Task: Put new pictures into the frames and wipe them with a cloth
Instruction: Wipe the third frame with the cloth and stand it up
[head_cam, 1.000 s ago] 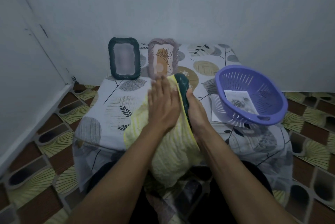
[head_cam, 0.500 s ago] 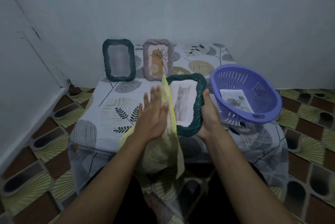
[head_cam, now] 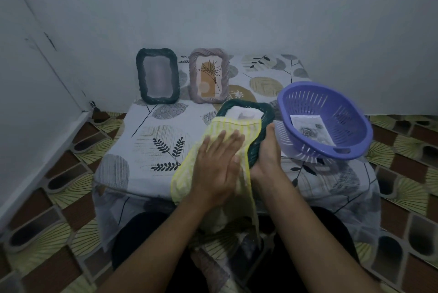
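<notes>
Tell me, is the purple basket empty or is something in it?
Not empty. The purple basket holds a printed picture sheet, which lies flat against its inner wall.

The left hand [head_cam: 218, 164] has slid the yellow cloth [head_cam: 227, 127] toward 3 o'clock, onto the green frame [head_cam: 265, 112]. Before, the cat picture [head_cam: 244, 113] showed whole; now only its top peeks out. The frame has tipped back toward 12 o'clock.

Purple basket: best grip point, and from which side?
Grip the purple basket at the handle slot in its near rim, from the front. The slot faces the person; the basket sits tilted, a paper inside.
</notes>
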The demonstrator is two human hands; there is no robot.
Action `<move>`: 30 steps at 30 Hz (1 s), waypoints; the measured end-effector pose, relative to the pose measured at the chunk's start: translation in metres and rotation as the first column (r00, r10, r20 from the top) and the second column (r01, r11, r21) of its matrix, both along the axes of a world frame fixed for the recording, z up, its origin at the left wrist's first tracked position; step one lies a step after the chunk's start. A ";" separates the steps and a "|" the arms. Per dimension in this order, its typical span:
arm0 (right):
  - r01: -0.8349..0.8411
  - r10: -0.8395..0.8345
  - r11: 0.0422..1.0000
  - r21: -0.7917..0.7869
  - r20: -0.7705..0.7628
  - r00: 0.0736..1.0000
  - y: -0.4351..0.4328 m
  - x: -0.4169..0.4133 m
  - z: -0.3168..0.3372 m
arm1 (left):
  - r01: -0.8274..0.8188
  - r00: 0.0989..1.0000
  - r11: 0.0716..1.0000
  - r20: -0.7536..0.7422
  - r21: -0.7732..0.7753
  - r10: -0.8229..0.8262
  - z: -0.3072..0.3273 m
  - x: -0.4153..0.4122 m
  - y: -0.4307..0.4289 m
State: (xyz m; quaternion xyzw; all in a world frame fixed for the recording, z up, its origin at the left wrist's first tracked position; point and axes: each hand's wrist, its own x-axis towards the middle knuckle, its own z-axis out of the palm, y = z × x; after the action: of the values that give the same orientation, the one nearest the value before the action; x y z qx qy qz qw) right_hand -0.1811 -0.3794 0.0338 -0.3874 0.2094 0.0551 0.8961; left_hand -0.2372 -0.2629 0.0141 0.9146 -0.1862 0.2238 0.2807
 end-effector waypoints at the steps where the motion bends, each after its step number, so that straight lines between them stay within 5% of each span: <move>1: -0.020 0.019 0.998 0.061 0.019 1.000 0.000 -0.001 -0.004 | -0.060 0.997 0.998 -0.039 0.010 0.060 -0.003 0.006 0.010; 5: -0.060 0.047 0.991 0.122 0.106 0.993 -0.003 -0.003 -0.010 | -0.292 0.871 0.956 -0.409 0.013 0.272 -0.001 0.026 0.028; 7: -0.035 0.023 0.994 0.108 0.105 0.994 -0.002 -0.002 -0.013 | -0.338 0.830 0.941 -0.473 -0.002 0.297 0.007 0.024 0.020; 11: -0.009 0.008 1.000 0.011 0.132 0.991 0.002 -0.006 -0.007 | -0.272 0.866 0.961 -0.424 0.047 0.266 0.010 0.004 -0.005; 18: -0.043 0.044 0.999 -0.017 0.102 0.994 -0.001 -0.012 -0.002 | 0.128 0.989 0.971 -0.098 0.204 -0.109 0.000 0.004 0.010; 21: -0.097 0.087 0.992 0.083 0.114 0.990 0.004 -0.013 -0.005 | -0.010 0.978 0.990 -0.204 0.138 0.038 -0.002 0.028 0.037; 26: -0.083 0.078 0.995 0.054 0.092 0.993 0.006 -0.007 -0.010 | -0.322 0.801 0.945 -0.514 0.059 0.305 0.018 0.035 0.021; 30: -0.091 0.099 0.991 -0.095 0.082 0.992 0.012 -0.015 0.002 | -0.165 0.886 0.979 -0.418 0.116 0.199 0.021 0.011 -0.008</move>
State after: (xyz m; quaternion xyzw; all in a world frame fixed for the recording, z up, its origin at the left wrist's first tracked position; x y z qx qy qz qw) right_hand -0.1965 -0.3677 0.0353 -0.4395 0.1538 0.0713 0.8821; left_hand -0.2258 -0.2709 0.0350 0.9649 -0.0422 0.0358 0.2567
